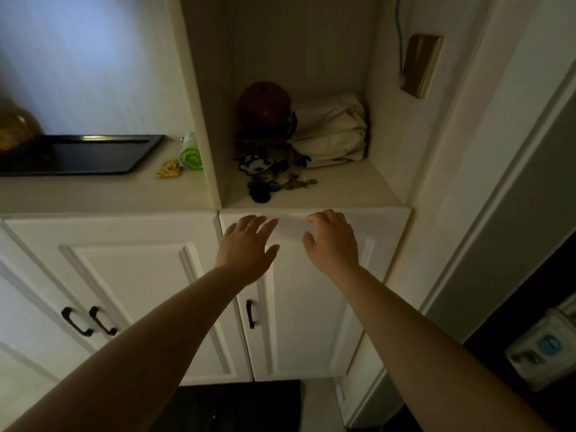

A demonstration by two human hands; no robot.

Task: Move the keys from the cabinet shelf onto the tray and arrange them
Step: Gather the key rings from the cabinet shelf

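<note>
A heap of keys (280, 179) with a black-and-white charm and a dark round fob lies near the front of the open cabinet shelf (358, 188). The black tray (93, 154) rests on the counter to the left. My left hand (249, 247) and my right hand (332, 241) are both raised in front of the cabinet just below the shelf edge, fingers spread, holding nothing. Neither hand touches the keys.
At the back of the shelf sit a brown round object (265, 104) and folded cream cloth (333, 132). A green roll (190, 154) and a yellow packet (168, 169) lie beside the tray. White cabinet doors with dark handles (250, 313) are below.
</note>
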